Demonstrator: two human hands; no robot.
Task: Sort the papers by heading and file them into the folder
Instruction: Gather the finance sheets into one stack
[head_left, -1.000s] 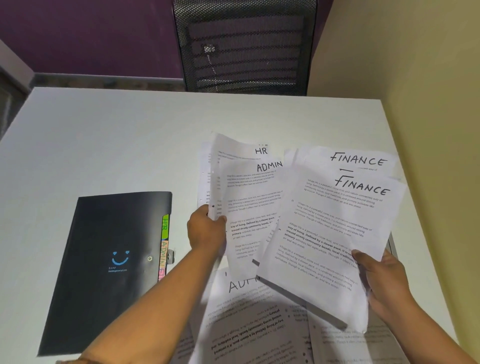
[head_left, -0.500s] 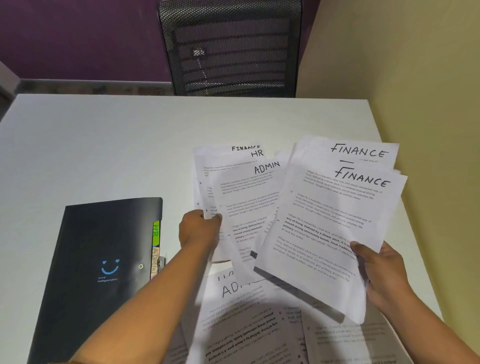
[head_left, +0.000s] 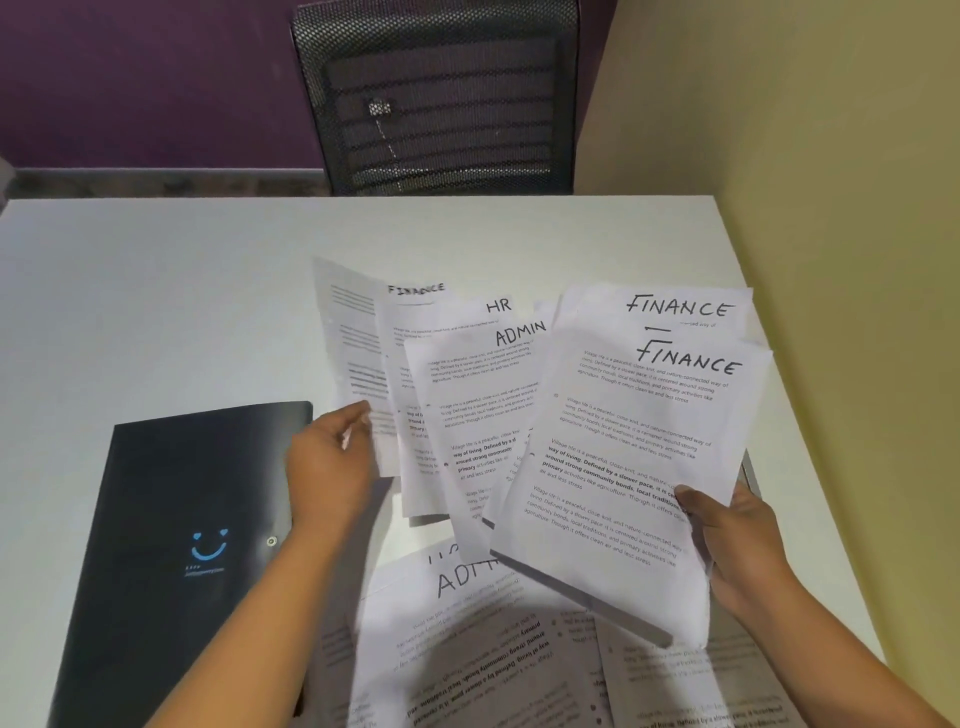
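Head view: I see both hands above the worktop, holding a fan of papers.
Left hand: fingers curled, pinching the leftmost sheet's lower edge.
Right hand: thumb on top, gripping the sheets at lower right.
Headings I count in the fan: three Finance, one HR, one Admin.
Folder: one, black, closed, flat on the worktop beside the left hand.

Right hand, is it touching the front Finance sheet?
Touching. The head view shows the right hand pinching the front Finance sheet, its thumb pressed on the printed face.
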